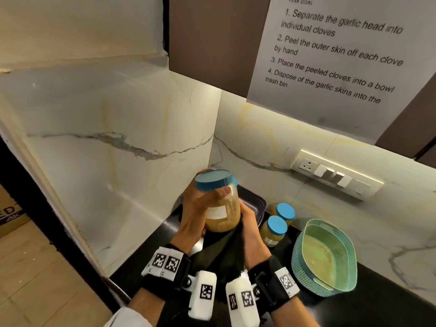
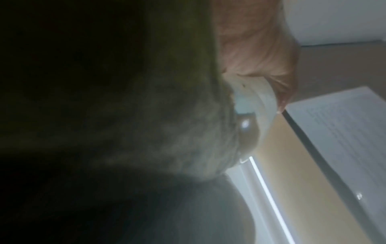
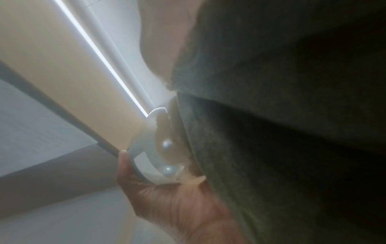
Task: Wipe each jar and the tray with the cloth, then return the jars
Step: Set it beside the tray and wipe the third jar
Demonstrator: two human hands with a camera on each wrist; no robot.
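Above the black countertop (image 1: 389, 293), a left hand (image 1: 195, 215) grips a blue-lidded clear jar of tan powder (image 1: 220, 201), lifted between both hands, while the right hand (image 1: 251, 234) presses a dark cloth (image 1: 226, 251) round its lower side.

A teal perforated basket (image 1: 325, 258) sits on the black countertop (image 1: 377, 300) at about four o'clock, its inside yellowish-green. At one o'clock a white sheet of printed instructions (image 1: 335, 55) hangs on the brown upper cabinet (image 1: 212, 38); it lists steps about garlic cloves. Below it, at three o'clock, a white switch-and-socket plate (image 1: 335, 175) is set into the marble-patterned wall (image 1: 113, 128), lit along its top edge. At nine o'clock a cardboard box (image 1: 9, 215) with dark print rests on the wood-toned floor (image 1: 40, 284).
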